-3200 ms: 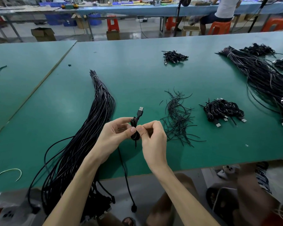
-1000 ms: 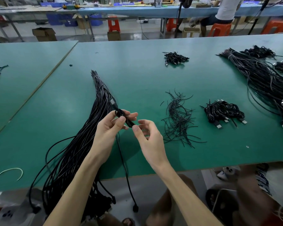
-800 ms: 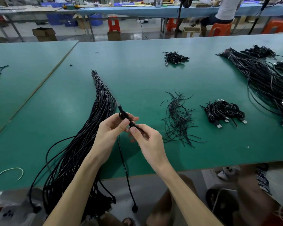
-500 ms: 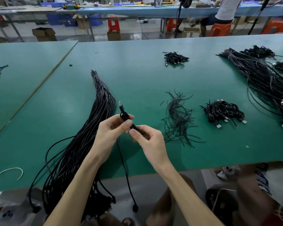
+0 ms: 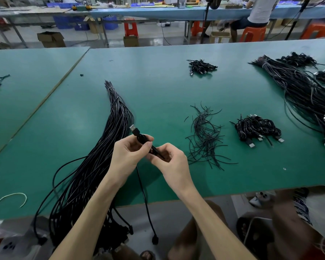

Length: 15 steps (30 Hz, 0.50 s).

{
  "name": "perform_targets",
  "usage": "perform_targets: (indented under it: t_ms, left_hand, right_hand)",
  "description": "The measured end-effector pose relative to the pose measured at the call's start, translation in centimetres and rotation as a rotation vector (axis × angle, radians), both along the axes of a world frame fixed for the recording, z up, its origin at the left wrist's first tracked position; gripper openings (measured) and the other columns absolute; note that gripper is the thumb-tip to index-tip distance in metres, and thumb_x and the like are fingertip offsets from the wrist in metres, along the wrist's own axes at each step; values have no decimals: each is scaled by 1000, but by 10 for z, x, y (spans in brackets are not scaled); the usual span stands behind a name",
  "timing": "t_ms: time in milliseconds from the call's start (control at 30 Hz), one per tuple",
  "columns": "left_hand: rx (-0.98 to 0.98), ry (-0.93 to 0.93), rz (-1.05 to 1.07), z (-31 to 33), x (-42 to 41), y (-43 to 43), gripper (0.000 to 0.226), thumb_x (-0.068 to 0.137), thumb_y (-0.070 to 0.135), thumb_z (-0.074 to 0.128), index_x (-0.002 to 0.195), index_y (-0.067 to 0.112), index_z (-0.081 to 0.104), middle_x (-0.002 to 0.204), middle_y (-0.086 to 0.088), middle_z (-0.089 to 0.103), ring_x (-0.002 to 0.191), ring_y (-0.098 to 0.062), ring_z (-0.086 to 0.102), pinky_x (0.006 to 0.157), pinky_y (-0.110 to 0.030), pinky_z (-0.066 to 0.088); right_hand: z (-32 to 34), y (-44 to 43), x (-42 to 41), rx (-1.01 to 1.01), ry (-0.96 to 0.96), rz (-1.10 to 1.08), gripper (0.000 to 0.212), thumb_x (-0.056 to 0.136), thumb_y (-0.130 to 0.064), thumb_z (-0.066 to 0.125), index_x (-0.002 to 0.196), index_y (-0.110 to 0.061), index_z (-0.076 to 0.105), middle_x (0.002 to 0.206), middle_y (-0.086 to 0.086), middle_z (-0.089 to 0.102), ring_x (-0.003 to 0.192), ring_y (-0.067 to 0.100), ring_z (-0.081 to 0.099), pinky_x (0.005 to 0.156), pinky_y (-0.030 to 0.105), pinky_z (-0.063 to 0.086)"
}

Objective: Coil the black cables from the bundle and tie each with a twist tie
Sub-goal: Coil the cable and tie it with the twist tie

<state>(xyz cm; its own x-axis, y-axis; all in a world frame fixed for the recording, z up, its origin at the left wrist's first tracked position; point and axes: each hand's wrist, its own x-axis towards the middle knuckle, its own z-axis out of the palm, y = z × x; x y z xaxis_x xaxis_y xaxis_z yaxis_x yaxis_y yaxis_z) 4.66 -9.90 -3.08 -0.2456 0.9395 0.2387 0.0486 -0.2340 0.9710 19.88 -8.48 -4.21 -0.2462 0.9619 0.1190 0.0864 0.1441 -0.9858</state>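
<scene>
Left hand [image 5: 129, 158] pinches USB cable [image 5: 141, 138] below plug, over table [image 5: 158, 87] beside bundle [image 5: 105, 147]. Right hand [image 5: 170, 163] pinches same cable lower. My worry: pinch slackens and coil springs open, or hanging tail snags bundle.

black cables [image 5: 94, 166], green table [image 5: 158, 87], orange stools [image 5: 252, 33]
</scene>
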Motion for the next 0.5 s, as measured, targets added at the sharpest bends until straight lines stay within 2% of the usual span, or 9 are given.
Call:
perform_targets:
  t_ms: [133, 167, 233, 300, 400, 500]
  left_hand:
    - [-19, -26, -46, -2, -2, 1, 16, 93, 5, 73, 100, 18, 79, 99, -4, 79, 93, -13, 74, 82, -18, 55]
    - [-31, -40, -69, -2, -3, 2, 14, 93, 11, 74, 106, 16, 78, 102, -7, 79, 97, -15, 74, 85, -19, 55]
    - [-60, -64, -105, -2, -4, 4, 25, 91, 23, 74, 114, 12, 75, 107, -10, 78, 102, -19, 73, 88, -23, 55]
    - [-89, -89, -137, -4, -4, 4, 28, 91, 28, 74, 115, 13, 75, 108, -10, 77, 94, -19, 70, 84, -24, 56]
    - [-107, -46, -133, -7, -6, 5, 21, 93, 35, 75, 104, 19, 79, 88, -1, 73, 73, -15, 57, 69, -21, 50]
    - [-115, 1, -96, -8, -6, 6, 28, 90, 45, 76, 86, 18, 77, 72, 2, 66, 65, -14, 51, 61, -20, 44]
  right_hand:
    - [-1, 0, 1, -6, 14, -26, 29, 85, -35, 84, 80, -15, 65, 68, -9, 62, 63, 5, 50, 60, 20, 42]
    - [-1, 1, 1, -14, 33, -42, 28, 85, -34, 84, 81, -15, 65, 67, -11, 62, 62, 4, 51, 60, 19, 43]
    - [-1, 1, 2, -23, 64, -62, 25, 85, -31, 84, 82, -14, 66, 69, -10, 65, 63, 5, 53, 62, 24, 46]
    - [0, 1, 2, -21, 72, -57, 22, 86, -28, 83, 84, -14, 67, 77, -4, 72, 68, 7, 58, 67, 30, 52]
    - [1, 1, 3, -14, 85, -65, 18, 87, -25, 82, 84, -16, 67, 77, -7, 72, 69, 5, 58, 67, 23, 50]
    - [0, 1, 2, -16, 68, -71, 19, 87, -26, 82, 84, -16, 68, 74, -8, 67, 68, 4, 56, 66, 21, 47]
